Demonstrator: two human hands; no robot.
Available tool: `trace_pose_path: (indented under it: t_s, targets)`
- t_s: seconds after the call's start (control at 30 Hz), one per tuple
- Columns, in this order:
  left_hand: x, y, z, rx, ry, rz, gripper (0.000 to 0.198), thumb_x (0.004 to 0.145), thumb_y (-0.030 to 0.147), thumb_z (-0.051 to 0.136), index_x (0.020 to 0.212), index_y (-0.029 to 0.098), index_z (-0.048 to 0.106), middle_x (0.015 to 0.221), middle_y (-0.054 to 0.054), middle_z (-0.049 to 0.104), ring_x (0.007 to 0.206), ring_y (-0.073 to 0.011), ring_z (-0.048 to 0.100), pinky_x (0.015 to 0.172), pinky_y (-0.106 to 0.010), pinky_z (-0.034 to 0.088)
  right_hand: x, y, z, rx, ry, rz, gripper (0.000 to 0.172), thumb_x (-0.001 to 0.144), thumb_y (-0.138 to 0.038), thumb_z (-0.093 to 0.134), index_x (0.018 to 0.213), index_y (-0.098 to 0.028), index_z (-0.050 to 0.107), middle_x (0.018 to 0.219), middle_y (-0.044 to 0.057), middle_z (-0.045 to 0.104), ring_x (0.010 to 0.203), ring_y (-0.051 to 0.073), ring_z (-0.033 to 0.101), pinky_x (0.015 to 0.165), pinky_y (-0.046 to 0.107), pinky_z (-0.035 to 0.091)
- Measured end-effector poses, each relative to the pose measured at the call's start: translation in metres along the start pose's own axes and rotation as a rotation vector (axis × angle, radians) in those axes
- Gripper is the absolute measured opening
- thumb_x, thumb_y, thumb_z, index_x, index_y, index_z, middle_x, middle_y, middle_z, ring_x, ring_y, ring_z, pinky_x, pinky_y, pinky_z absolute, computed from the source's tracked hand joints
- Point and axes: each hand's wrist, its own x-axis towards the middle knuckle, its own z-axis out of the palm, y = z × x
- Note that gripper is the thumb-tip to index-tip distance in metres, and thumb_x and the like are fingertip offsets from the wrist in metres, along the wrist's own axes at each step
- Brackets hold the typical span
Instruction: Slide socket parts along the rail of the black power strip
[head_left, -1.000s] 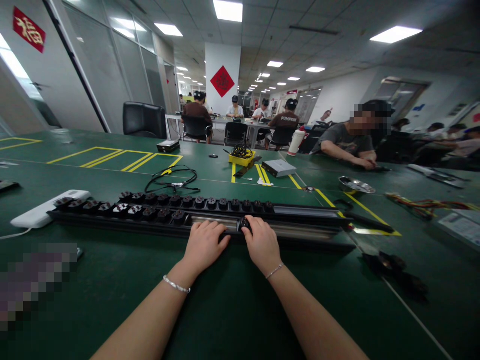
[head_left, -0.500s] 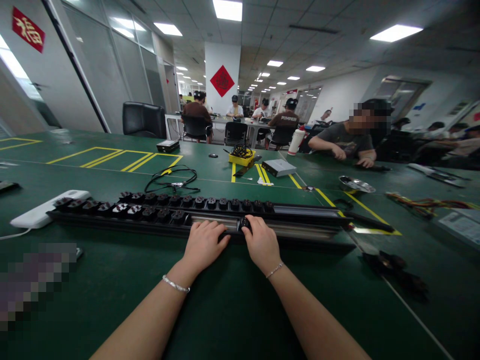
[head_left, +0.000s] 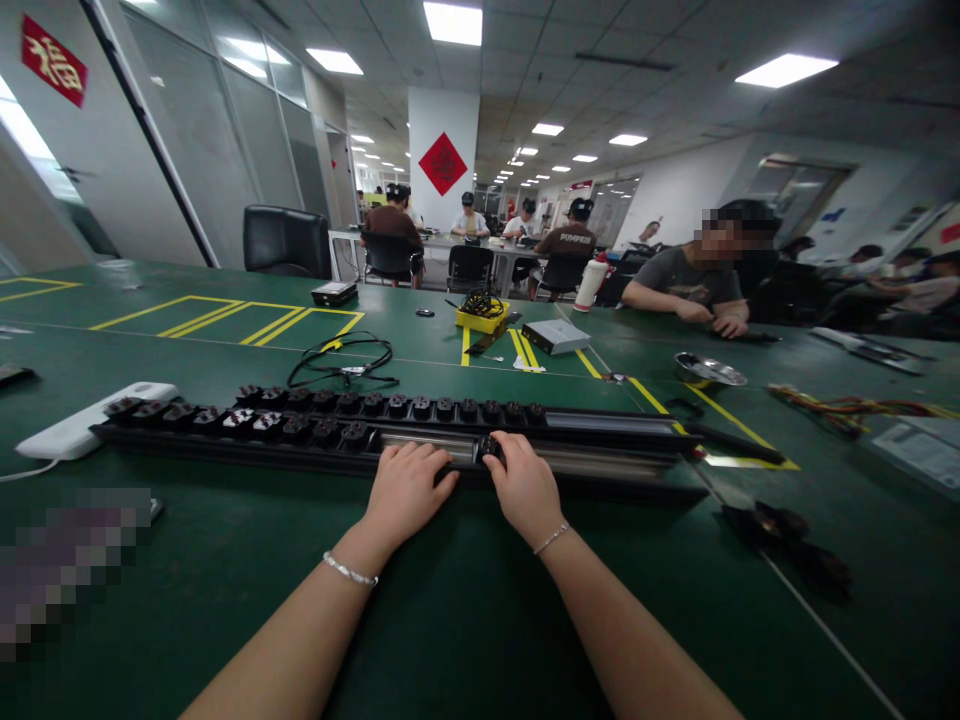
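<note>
Two long black track rails lie one behind the other across the table, the front rail [head_left: 225, 442] nearer to me. Black socket-like modules [head_left: 327, 432] sit in a row on its left part. More such modules line the rear rail [head_left: 615, 424]. My left hand [head_left: 409, 485] lies open on the near edge of the front rail, fingers over its bare metal channel. Just right of it, my right hand [head_left: 525, 480] is closed on a small black socket module [head_left: 489, 446], which sits in the channel. Its underside is hidden.
A white power strip [head_left: 97, 420] touches near the rails' left end. Behind them lie a black cable [head_left: 341, 360], a yellow box [head_left: 481, 318] and a grey box [head_left: 555, 336]. A metal bowl [head_left: 711, 368] and coloured wires [head_left: 825, 410] are at right. A person [head_left: 690, 285] sits across the table.
Both hands stay in place on the front rail, with the module still in my right hand. The view has shifted very slightly; the person across has brought their hands closer together.
</note>
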Motion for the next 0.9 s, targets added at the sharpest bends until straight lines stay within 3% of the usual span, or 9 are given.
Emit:
trace_pose_path:
  t_s: [0.9]
  targets:
    - [0.0012, -0.0009, -0.002, -0.084, 0.011, -0.044, 0.015, 0.081, 0.038, 0.051, 0.087, 0.025, 0.057, 0.086, 0.0, 0.065, 0.084, -0.0192, 0.055, 0.073, -0.034, 0.032, 0.0005, 0.0067, -0.0073, -0.009, -0.007, -0.001, 0.031, 0.085, -0.031, 0.045, 0.113, -0.02, 0.053, 0.112, 0.007, 0.057, 0.103, 0.02, 0.049, 0.087, 0.032, 0.035]
